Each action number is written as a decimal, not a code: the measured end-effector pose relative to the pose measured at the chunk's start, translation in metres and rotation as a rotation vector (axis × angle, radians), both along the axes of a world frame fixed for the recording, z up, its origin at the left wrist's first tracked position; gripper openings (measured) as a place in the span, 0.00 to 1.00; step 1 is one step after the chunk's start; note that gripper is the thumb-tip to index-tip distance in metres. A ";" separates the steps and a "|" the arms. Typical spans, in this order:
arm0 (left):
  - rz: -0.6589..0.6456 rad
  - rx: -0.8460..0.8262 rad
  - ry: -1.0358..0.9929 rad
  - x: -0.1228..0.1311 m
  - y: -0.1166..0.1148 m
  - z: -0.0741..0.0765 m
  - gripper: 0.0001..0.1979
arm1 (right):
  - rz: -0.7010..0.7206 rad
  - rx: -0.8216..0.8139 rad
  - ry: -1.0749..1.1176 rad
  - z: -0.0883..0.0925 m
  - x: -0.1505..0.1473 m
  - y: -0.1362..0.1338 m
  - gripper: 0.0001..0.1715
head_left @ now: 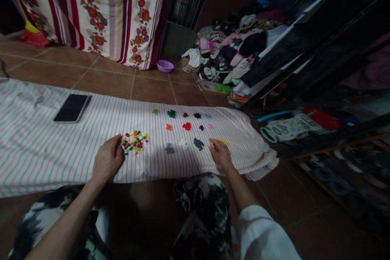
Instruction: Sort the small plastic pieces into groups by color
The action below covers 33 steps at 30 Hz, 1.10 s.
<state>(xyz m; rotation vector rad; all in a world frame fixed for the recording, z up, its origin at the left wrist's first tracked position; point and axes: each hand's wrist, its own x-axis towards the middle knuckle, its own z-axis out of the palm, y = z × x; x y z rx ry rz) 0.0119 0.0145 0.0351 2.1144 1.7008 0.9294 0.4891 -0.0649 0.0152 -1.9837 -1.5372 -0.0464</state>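
A mixed pile of small coloured pieces (135, 142) lies on the striped cloth. My left hand (109, 157) is at its left edge, fingers curled and close together; whatever they may pinch is too small to tell. My right hand (219, 152) is beside the yellow pile (223, 141), its thumb and forefinger pressed together on something I cannot make out. Between the hands are single-colour piles: dark grey (198, 144), white (183, 143), grey (169, 148), orange (168, 127), red (187, 126) and dark green (171, 113), with several others near them.
A phone (72, 108) lies on the left part of the striped cloth (100, 118). Beyond, on the tiled floor, are a purple bowl (165, 66), a flowered curtain (115, 12) and a heap of clothes (231, 48). A shelf (341, 146) stands at the right.
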 end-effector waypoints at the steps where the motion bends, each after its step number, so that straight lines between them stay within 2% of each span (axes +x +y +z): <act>1: 0.002 0.000 0.001 0.000 0.000 0.000 0.24 | 0.006 -0.002 0.010 0.000 0.000 0.001 0.19; 6: 0.005 0.009 -0.002 0.000 -0.001 0.000 0.23 | -0.038 -0.001 0.050 0.003 -0.002 0.004 0.16; 14: 0.002 0.024 -0.008 0.000 -0.001 0.001 0.22 | -0.105 -0.035 -0.007 0.008 -0.011 0.005 0.15; 21: 0.005 0.008 -0.003 0.001 -0.001 0.000 0.23 | -0.016 -0.031 0.006 0.009 -0.009 0.009 0.14; 28: 0.006 0.018 -0.012 0.001 0.000 -0.003 0.23 | -0.022 0.002 0.024 0.005 -0.005 0.011 0.12; 33: 0.010 0.012 -0.012 0.001 -0.001 -0.002 0.23 | -0.003 0.010 0.020 0.009 -0.009 0.009 0.15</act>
